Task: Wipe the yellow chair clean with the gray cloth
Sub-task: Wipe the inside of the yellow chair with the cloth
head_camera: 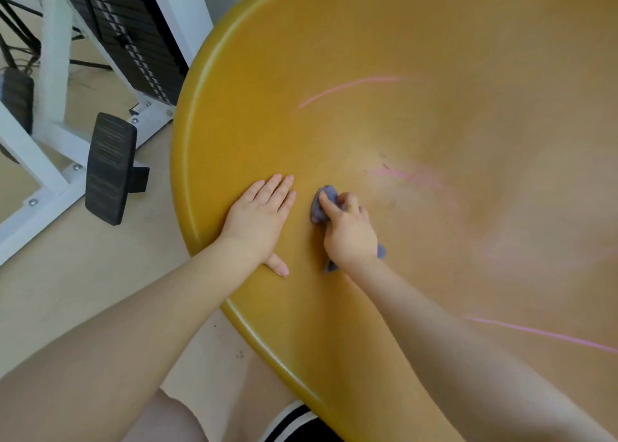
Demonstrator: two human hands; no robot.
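Note:
The yellow chair (418,124) fills most of the view as a wide curved shell with a rounded rim on the left. Pink marks streak its surface: one long line at the upper middle, a smeared patch right of my hands, another line at the lower right. My left hand (257,219) lies flat on the shell near the rim, fingers together and holding nothing. My right hand (349,232) is closed on the bunched gray cloth (322,204), pressing it against the chair just right of my left hand. Part of the cloth sticks out below my wrist.
A white metal exercise frame (50,134) with a black weight stack (130,37) and a black foot pad (110,169) stands on the pale floor to the left of the chair. My legs and dark shorts show at the bottom edge.

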